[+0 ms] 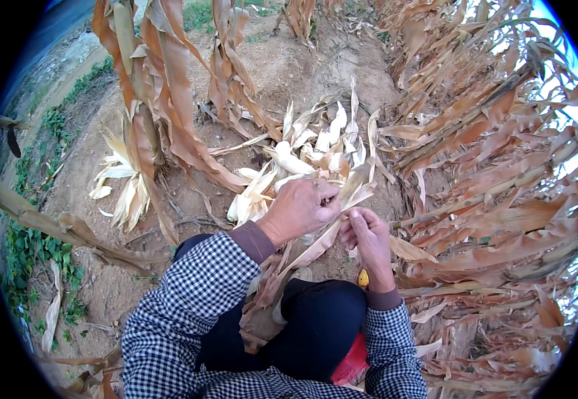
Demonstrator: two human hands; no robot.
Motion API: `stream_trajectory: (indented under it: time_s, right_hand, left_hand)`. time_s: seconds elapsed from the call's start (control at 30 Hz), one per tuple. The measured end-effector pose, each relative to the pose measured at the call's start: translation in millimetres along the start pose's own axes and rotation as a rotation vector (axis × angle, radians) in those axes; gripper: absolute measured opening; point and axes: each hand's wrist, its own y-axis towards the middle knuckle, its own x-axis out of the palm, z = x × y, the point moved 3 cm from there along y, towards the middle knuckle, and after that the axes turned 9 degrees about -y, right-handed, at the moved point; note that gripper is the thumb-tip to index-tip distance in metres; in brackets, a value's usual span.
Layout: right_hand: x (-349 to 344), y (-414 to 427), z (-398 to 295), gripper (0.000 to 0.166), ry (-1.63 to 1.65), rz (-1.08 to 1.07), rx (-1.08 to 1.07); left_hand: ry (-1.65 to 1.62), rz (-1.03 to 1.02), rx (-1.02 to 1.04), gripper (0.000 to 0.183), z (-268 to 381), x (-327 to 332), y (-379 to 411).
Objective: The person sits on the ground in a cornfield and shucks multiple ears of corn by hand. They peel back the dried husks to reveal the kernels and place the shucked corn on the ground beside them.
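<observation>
My left hand [296,207] is curled shut around dry corn husk leaves [351,192], which stick out past its fingers. Close by on the right, my right hand [368,237] pinches the edge of the same husk between thumb and fingers. A long pale strip [314,253] of it trails down toward my knees. Whether an ear is inside the husk is hidden by my fingers. Just beyond both hands, a heap of pale husks [289,158] lies on the soil. Below my right wrist shows part of a yellow corn ear [363,278].
Dry standing corn stalks [141,114] rise at the left, with loose husks [131,192] at their base. Dense dry corn plants [498,199] crowd the right side. A leaning stalk [79,234] crosses the lower left. Red woven material [351,361] shows beneath me.
</observation>
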Motion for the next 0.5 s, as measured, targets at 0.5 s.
stream_trajectory:
  time_s: [0.5]
  right_hand:
    - [15.9, 20.8, -30.7, 0.012, -0.078, 0.059, -0.214]
  left_hand:
    - [-0.111, -0.074, -0.228, 0.024, -8.7, 1.0, 0.6]
